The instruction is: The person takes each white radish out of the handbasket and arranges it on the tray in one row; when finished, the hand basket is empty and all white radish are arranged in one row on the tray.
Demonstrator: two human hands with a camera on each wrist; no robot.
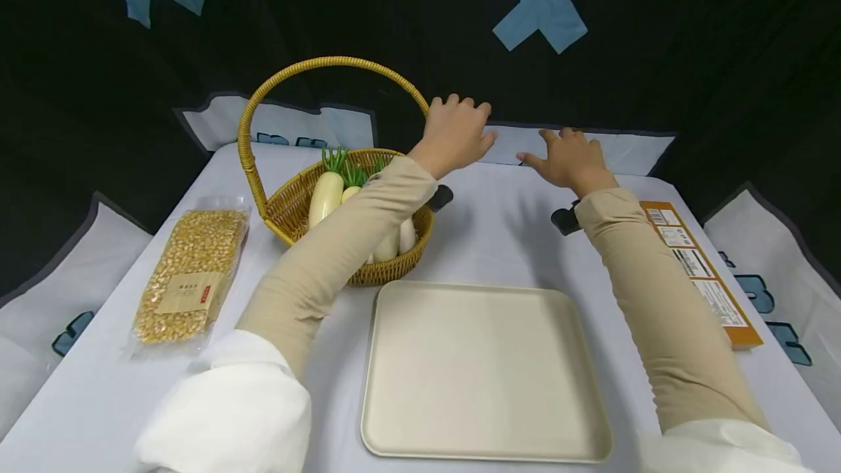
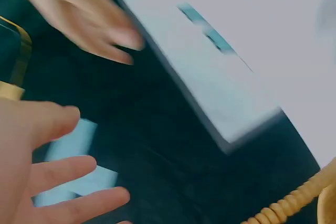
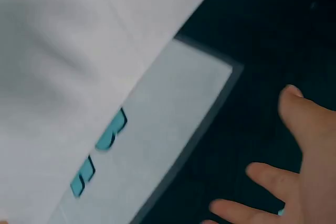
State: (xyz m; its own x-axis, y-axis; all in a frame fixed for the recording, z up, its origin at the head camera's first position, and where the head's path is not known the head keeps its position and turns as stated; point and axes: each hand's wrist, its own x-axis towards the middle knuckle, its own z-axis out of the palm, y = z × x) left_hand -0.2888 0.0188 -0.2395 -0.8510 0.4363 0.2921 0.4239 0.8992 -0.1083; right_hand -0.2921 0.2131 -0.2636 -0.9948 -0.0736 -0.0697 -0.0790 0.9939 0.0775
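My left hand [image 1: 455,136] is raised over the far part of the table, overlapping the right side of the basket's handle in the head view. In the left wrist view its fingers [image 2: 79,200] are spread and hold nothing, with the handle [image 2: 281,208] apart at lower right. Level with it, to the right, my right hand [image 1: 570,159] is in the air, fingers apart and empty. Below the left forearm, a yellow wicker basket [image 1: 289,206] holds several white radishes [image 1: 325,198] with green tops, partly hidden by the sleeve.
A beige rectangular tray [image 1: 482,371] lies at the near middle of the white-covered table. To the left lies a clear bag of corn kernels [image 1: 193,268]. An orange box [image 1: 699,268] with white labels is on the right, partly behind the right sleeve. A black curtain [image 1: 368,13] hangs behind.
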